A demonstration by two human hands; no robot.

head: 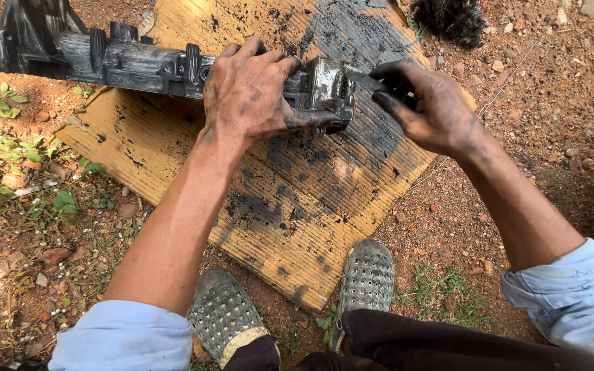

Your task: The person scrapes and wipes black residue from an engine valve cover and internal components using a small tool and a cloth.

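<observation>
Left hand (252,89) clamped the long, greasy black metal casting (139,58) at upper left. Right hand (424,103) pinched a thin dark blade (366,81) against its end, over stained cardboard (297,206).

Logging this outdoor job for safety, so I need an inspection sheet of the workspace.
Surface: corrugated cardboard sheet on bare dirt, smeared black.
Job's things: long greasy metal part on the cardboard; thin dark blade-like tool at its end.
Clutter: black fibrous clump.
Grippers: left hand grips the part; right hand pinches the tool.
Cables: thin wire on the dirt.
Surroundings: stones, weeds, perforated shoes.
</observation>
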